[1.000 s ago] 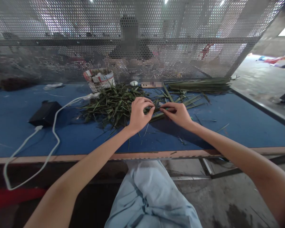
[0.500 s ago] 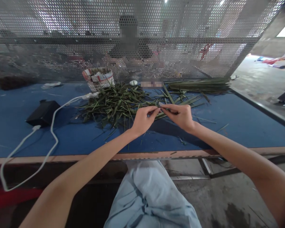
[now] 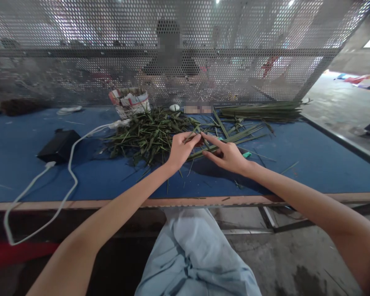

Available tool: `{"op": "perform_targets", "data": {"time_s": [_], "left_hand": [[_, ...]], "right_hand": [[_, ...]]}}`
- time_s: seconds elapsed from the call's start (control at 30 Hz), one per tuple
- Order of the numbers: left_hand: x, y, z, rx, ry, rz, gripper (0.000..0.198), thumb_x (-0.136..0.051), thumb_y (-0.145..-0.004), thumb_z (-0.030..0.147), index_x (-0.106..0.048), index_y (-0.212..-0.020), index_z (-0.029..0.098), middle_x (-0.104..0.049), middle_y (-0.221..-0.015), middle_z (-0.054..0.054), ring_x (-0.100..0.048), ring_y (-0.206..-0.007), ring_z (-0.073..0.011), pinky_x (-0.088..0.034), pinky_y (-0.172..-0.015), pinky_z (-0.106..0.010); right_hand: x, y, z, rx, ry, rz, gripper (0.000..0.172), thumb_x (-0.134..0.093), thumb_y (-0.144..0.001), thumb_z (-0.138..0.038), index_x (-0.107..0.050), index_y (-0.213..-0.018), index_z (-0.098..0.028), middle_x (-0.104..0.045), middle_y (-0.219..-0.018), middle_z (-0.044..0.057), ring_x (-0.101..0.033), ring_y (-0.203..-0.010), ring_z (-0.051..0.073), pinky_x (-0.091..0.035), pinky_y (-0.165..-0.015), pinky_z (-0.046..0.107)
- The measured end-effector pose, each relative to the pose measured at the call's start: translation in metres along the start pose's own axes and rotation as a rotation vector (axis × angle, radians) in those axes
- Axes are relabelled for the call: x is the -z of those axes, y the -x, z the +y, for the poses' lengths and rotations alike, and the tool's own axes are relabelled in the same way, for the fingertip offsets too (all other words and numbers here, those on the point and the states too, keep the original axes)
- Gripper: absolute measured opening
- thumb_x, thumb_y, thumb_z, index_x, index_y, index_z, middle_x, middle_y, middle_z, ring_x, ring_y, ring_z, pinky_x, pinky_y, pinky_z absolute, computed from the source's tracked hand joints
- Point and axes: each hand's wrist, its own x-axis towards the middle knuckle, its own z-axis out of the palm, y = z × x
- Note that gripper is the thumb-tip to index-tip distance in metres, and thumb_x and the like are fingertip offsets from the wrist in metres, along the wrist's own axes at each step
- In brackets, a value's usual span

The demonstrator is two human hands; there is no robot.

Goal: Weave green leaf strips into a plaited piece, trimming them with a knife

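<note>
extending both arms inward over a blue worktable (image 3: 265, 181), the left hand (image 3: 181, 150) curls closed, pinching a narrow green leaf (image 3: 193, 139) beside a leaf pile (image 3: 144, 137), while the right hand (image 3: 225, 155) hovers open just beside it.

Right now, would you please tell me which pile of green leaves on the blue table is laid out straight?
The long leaf bundle at the far right: its blades lie parallel, unlike the tangled leaf heap.

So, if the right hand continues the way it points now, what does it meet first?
Probably the left hand, just ahead of the right index finger, though a green leaf strip may come first; depth is unclear.
</note>
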Motion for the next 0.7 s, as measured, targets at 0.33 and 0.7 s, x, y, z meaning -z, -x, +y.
{"op": "perform_targets", "data": {"time_s": [0.33,0.7], "left_hand": [[0.004,-0.005,-0.004,0.047,0.037,0.037,0.019,-0.065,-0.08,0.034,-0.065,-0.071,0.018,-0.07,-0.075,-0.004,-0.068,-0.074,-0.0193,-0.059,-0.074,-0.038],[0.003,-0.002,0.002,-0.167,-0.274,-0.099,0.033,-0.056,-0.088,0.041,-0.058,-0.062,0.021,-0.061,-0.063,-0.004,-0.054,-0.057,-0.0154,-0.047,-0.058,-0.033]], "right_hand": [[0.005,0.001,-0.002,-0.03,-0.209,-0.083,0.054,-0.035,-0.098,-0.048,-0.048,-0.142,-0.019,-0.048,-0.047,-0.004,-0.043,-0.042,0.013,-0.035,-0.051,0.026],[0.014,-0.018,0.012,-0.262,-0.506,0.259,0.041,-0.062,-0.081,-0.06,-0.06,-0.093,-0.021,-0.059,-0.075,0.002,-0.054,-0.067,0.014,-0.042,-0.055,0.024]]}}
